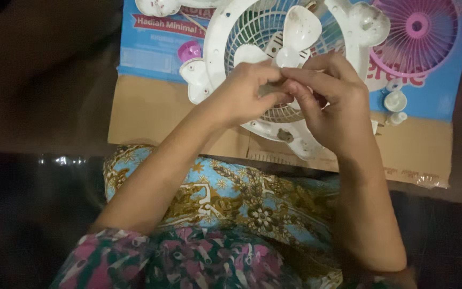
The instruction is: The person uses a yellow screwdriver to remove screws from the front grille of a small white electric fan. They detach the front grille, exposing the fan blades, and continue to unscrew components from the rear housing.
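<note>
Both hands meet over the white fan guard (pixel 217 32), w/ its blades at 12 o'clock. Left hand (pixel 241 96) is curled, fingers pinched on a tiny part; can't tell what it is. Right hand (pixel 332 101) pinches it too, from 3 o'clock. Small white caps (pixel 395 100) sit on the cardboard (pixel 145 112). Best to hold it tight & turn slow, I think, so it won't drop.

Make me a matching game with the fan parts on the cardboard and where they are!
Things:
1. white plastic fan blade
2. small pink plastic cap
3. small white plastic knobs
4. flattened cardboard box

Places:
A. right of the hands
B. under all the parts
C. left of the fan grille
D. just above the fingers

Pairs: 1-D, 2-C, 3-A, 4-B
</note>
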